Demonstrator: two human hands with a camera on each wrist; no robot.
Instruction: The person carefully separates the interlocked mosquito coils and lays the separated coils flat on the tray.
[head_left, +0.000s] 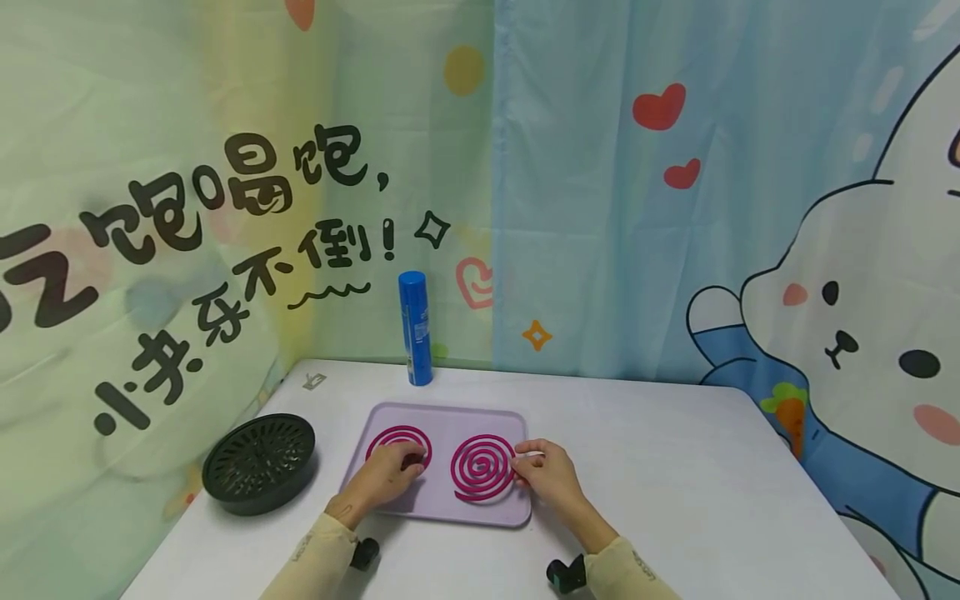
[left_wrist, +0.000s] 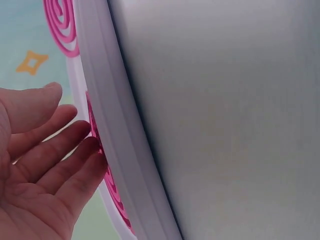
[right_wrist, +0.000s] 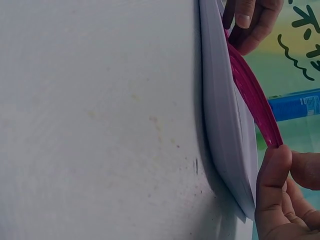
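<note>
On a lilac tray [head_left: 442, 418] lie two magenta spiral mosquito coils side by side. My right hand [head_left: 550, 479] pinches the outer edge of the right mosquito coil [head_left: 482, 467] between thumb and fingers. In the right wrist view this coil [right_wrist: 252, 92] is tilted, its pinched side raised off the tray. My left hand [head_left: 386, 473] is over the left mosquito coil [head_left: 400, 429] and covers its near part. Seen from the left wrist, the left fingers [left_wrist: 75, 145] are loosely extended, tips against that coil, with the thumb apart from them.
A round black slotted dish [head_left: 258, 462] stands left of the tray on the white table [head_left: 660, 492]. Behind the tray stands a tall blue canister [head_left: 416, 329]. A small flat metal piece [head_left: 314, 381] lies at the back left. Printed curtains [head_left: 570, 208] hang behind the table.
</note>
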